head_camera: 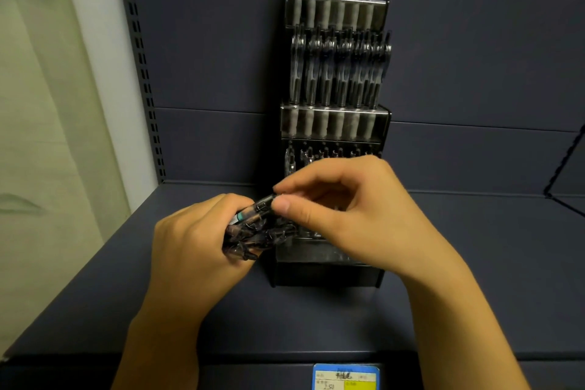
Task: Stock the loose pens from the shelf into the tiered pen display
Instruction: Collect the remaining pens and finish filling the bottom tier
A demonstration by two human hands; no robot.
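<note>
Two bare hands meet low over the dark blue-grey metal shelf (316, 320), whose front edge carries a blue and yellow price label (346, 377). Curled round a bundle of dark translucent pens (253, 231), the left hand (196, 240) grips it. Thumb and forefinger of the right hand (345, 209) pinch the top pen's end. Behind them stands the tiered clear-fronted pen display (335, 123), upper tiers filled.
</note>
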